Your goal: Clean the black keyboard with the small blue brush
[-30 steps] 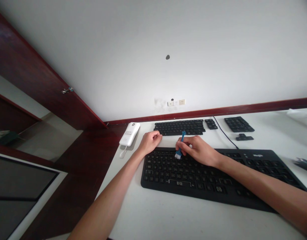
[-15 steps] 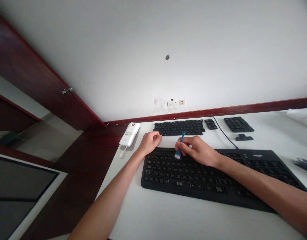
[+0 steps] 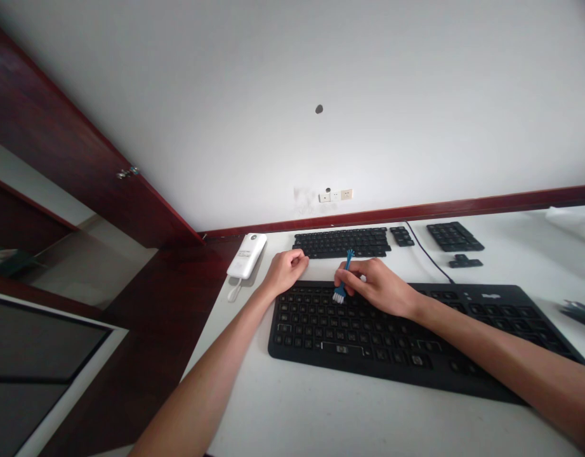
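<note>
My right hand (image 3: pixel 381 285) pinches a small blue brush (image 3: pixel 348 261) over the upper left part of a black keyboard base (image 3: pixel 340 368). The white bristles point down at the top rows, where the caps are off and bare key sockets show. My left hand (image 3: pixel 285 270) is curled into a fist at the base's back left corner, with nothing visible in it. Beyond both hands the removed keycaps lie in groups: the main block (image 3: pixel 342 241), a small cluster (image 3: pixel 401 236), the number pad (image 3: pixel 454 236) and the arrow keys (image 3: pixel 465 261).
A white power bank (image 3: pixel 247 255) with a short strap lies at the table's left edge. The keyboard cable (image 3: pixel 430 256) runs back toward the wall. At the right are a dark object (image 3: pixel 580 312), hard to make out, and a whitish sheet (image 3: pixel 575 223). Wall sockets (image 3: pixel 335 196) sit behind.
</note>
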Demonstrator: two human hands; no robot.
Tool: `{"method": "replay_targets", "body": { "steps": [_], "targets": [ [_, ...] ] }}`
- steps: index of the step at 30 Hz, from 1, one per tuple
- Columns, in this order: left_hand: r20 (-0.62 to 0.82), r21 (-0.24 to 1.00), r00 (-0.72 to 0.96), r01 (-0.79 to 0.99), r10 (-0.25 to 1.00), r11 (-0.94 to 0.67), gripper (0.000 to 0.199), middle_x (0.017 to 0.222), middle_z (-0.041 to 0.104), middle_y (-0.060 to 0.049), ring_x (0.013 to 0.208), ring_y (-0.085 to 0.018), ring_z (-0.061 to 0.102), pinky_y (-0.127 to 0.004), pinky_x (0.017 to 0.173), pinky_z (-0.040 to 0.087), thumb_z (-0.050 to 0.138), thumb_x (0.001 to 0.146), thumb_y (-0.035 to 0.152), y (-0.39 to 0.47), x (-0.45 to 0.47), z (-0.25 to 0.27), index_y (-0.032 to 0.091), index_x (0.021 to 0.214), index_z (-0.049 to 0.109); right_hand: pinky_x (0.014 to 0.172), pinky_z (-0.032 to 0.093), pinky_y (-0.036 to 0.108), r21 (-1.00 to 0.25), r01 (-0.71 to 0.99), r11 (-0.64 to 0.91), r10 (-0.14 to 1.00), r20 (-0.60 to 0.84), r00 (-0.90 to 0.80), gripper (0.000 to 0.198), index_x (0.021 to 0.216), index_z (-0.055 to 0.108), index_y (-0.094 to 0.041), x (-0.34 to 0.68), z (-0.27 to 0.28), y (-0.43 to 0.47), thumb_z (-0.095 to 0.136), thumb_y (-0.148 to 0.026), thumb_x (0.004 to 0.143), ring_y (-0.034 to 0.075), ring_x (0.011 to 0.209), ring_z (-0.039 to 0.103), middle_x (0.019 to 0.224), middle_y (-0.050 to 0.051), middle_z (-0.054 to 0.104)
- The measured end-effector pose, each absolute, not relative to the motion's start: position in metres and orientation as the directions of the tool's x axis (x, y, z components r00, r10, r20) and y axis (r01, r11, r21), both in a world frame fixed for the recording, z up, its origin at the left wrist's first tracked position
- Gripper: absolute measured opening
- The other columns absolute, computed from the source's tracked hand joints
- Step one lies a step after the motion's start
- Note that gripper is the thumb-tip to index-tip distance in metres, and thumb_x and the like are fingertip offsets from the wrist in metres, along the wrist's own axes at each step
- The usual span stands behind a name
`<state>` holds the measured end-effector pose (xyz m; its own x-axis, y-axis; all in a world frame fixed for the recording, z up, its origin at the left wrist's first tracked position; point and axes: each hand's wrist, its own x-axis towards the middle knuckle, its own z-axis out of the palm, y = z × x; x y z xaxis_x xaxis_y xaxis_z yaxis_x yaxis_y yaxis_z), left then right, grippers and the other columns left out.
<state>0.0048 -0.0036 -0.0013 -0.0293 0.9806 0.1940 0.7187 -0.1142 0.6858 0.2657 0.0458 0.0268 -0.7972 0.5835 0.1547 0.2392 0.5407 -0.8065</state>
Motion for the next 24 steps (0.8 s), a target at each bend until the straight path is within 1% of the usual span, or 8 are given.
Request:
{"method": "replay_targets", "body": {
  "steps": [3, 11, 24],
  "targets": [
    [0.194, 0.689, -0.031, 0.716, 0.980, -0.114, 0.037, 0.065, 0.045, 0.003, 0.063, -0.012, 0.039, -0.026, 0.062, 0.030, 0.053, 0.097, 0.042, -0.0037, 0.0050, -0.0014, 0.019, 0.069, 0.046, 0.059, 0.039, 0.027, -0.808, 0.235, 0.540, 0.580, 0.154, -0.800, 0.039, 0.092, 0.076, -0.018, 0.2660, 0.0265, 0.0461, 0.046, -0.037, 0.106, 0.014, 0.059, 0.054, 0.068, 0.001, 0.066],
    [0.198, 0.681, -0.027, 0.723, 0.980, -0.118, 0.036, 0.065, 0.045, 0.003, 0.063, -0.012, 0.039, -0.026, 0.062, 0.030, 0.052, 0.097, 0.041, -0.0034, 0.0052, -0.0008, 0.019, 0.069, 0.046, 0.060, 0.039, 0.027, -0.810, 0.254, 0.529, 0.587, 0.133, -0.799, 0.038, 0.092, 0.076, -0.018, 0.2654, 0.0256, 0.0461, 0.046, -0.037, 0.106, 0.015, 0.061, 0.056, 0.069, 0.001, 0.066],
    [0.191, 0.673, -0.028, 0.731, 0.981, -0.110, 0.036, 0.065, 0.046, 0.003, 0.063, -0.013, 0.040, -0.027, 0.062, 0.030, 0.052, 0.097, 0.041, -0.0039, 0.0057, 0.0004, 0.019, 0.069, 0.046, 0.060, 0.040, 0.027, -0.814, 0.245, 0.526, 0.585, 0.137, -0.799, 0.040, 0.092, 0.076, -0.018, 0.2654, 0.0268, 0.0456, 0.046, -0.040, 0.106, 0.015, 0.061, 0.057, 0.068, 0.001, 0.066]
  ]
}}
